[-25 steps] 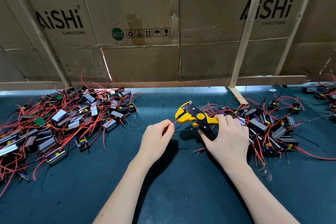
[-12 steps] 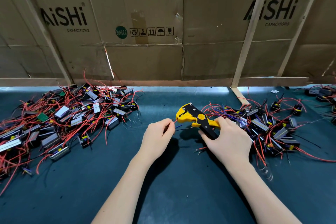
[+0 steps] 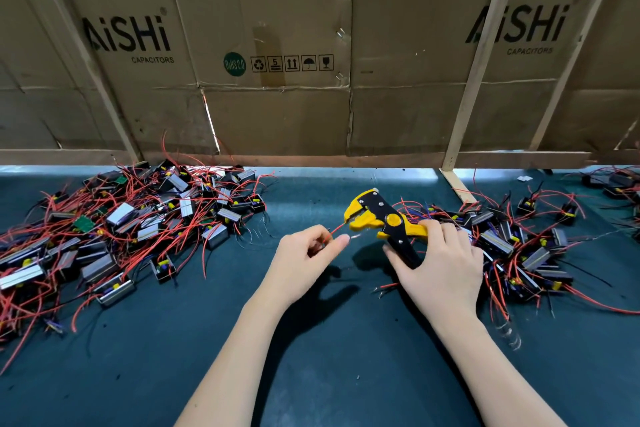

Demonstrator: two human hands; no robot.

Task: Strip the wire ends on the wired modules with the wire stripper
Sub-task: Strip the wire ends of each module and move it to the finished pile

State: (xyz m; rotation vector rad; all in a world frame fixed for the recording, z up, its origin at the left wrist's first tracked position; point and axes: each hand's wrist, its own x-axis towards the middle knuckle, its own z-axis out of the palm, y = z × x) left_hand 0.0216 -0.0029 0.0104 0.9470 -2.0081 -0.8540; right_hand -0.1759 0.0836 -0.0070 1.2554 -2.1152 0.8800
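Fingers: our left hand (image 3: pixel 304 263) pinches a red wire (image 3: pixel 336 229); our right hand (image 3: pixel 441 262) wraps the stripper (image 3: pixel 382 218) handles.
Wire: tip at the stripper's yellow mouth.
Modules: piled left (image 3: pixel 131 229) and right (image 3: pixel 512 246).
Risk: we may nick strands if it sits crooked.

2 hands (image 3: pixel 304 263), 1 wire stripper (image 3: pixel 388 222), 3 module piles (image 3: pixel 138 225), 2 AiSHi logos (image 3: pixel 128 33).
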